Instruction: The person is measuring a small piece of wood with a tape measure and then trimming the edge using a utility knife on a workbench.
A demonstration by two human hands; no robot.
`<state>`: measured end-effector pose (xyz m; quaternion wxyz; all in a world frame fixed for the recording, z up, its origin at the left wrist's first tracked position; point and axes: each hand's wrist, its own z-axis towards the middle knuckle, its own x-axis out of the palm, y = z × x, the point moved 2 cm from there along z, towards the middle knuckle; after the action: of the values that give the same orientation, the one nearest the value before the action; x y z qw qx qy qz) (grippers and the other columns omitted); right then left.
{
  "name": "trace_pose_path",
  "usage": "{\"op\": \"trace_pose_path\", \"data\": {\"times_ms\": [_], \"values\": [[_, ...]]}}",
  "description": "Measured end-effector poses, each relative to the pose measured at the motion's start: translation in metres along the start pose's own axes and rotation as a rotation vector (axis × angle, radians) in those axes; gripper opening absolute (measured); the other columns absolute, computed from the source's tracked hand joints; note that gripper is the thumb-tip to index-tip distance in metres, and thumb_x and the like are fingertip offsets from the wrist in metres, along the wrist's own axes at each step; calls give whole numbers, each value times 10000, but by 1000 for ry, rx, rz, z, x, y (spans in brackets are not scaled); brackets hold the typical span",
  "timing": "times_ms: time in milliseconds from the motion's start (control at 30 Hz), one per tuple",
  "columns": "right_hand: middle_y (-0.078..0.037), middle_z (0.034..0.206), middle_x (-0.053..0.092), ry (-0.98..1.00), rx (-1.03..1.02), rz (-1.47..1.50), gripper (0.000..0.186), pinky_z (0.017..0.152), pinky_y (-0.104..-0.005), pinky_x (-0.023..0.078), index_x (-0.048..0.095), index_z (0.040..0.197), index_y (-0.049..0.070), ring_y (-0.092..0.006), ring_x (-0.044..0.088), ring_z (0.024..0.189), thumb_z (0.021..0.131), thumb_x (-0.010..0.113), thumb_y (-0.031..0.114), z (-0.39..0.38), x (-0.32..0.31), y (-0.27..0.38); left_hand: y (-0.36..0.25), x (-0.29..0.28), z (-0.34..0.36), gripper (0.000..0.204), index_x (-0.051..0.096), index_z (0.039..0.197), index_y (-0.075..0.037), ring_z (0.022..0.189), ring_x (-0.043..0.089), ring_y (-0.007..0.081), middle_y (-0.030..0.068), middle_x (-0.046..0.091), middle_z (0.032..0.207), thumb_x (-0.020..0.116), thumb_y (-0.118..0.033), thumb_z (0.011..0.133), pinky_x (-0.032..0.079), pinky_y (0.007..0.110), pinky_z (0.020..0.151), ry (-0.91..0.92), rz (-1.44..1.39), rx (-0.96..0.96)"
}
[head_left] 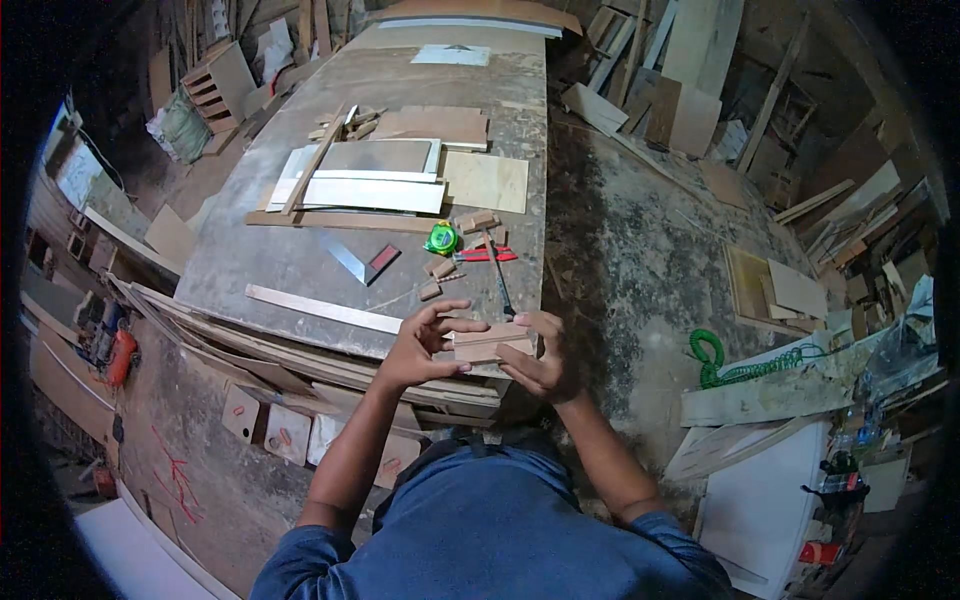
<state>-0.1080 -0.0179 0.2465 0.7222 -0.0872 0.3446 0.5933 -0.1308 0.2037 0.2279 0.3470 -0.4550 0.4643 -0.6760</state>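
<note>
A small wooden block point(487, 345) with a line or groove along its length is at the near edge of the workbench, in front of me. My right hand point(548, 362) grips its right end between thumb and fingers. Curved around the left end is my left hand point(425, 348), fingers and thumb apart; whether a fingertip touches the wood is hard to see. Just beyond lies a hammer-like tool point(497, 270) with a dark handle, across red-handled pliers point(485, 255). A green tape measure point(441, 238) and several small wood pieces point(440, 269) sit close by.
A try square point(365, 265) and a long pale strip point(325, 308) lie left on the bench point(225, 235). White and brown boards point(375, 190) are stacked farther back. Stacked sheets point(330, 365) line the near side. A green coiled hose point(745, 370) and offcuts are at right.
</note>
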Motion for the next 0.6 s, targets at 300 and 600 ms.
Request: {"op": "trace_pose_path", "data": {"times_ms": [300,600], "values": [[-88,1118,509,-113,-69,-321,256,942,-513,431,697,946,243,-307,496,1084,705,753,175,9,-10,7,-20,10,1,788,408,1361,-19,1174,578,232,170,616,1233,825,-18,692,524,341,903,7,257,160],[-70,1121,499,-99,-42,-349,249,985,-516,400,680,953,266,-295,480,1106,716,732,210,9,-11,5,-20,11,7,762,406,1363,-5,1186,572,250,180,597,1254,796,29,709,528,366,927,12,283,208]]}}
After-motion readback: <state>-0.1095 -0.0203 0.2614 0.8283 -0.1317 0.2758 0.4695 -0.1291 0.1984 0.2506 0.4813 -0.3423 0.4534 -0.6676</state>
